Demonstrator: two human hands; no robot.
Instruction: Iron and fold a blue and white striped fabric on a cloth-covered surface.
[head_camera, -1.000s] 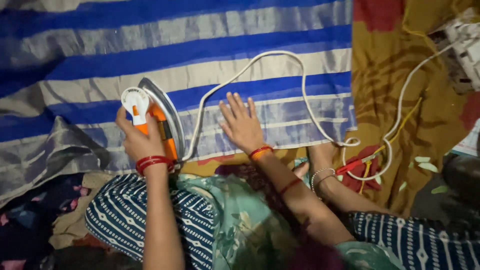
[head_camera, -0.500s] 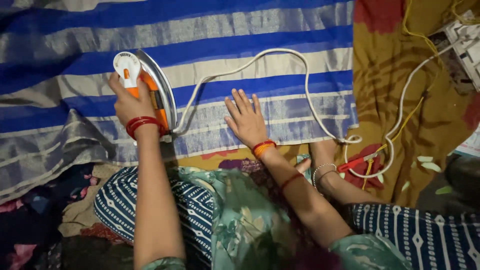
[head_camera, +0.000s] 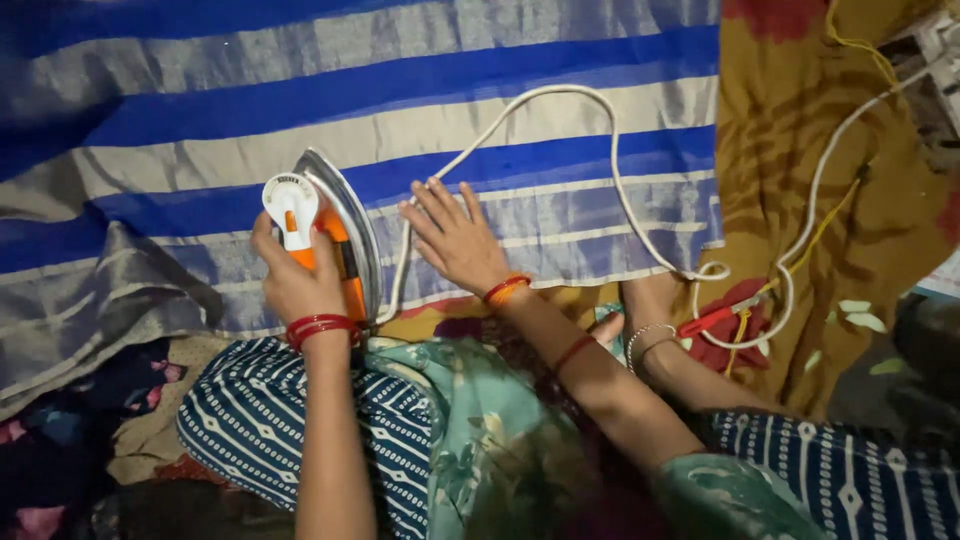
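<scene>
Blue-and-silver striped cloth (head_camera: 500, 80) covers the floor. On it an iron (head_camera: 325, 235) stands tipped on its edge, long axis running away from the person, left hand (head_camera: 295, 280) clamped around its orange handle. Just right of the iron, the right hand (head_camera: 455, 240) lies flat, fingers spread, pressing the cloth, nearer the white cord (head_camera: 600, 150).

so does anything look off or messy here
The striped cloth is bunched into folds at its left edge, not flat. The iron in the left hand is tipped on its side, and its white cord loops across the cloth.
</scene>
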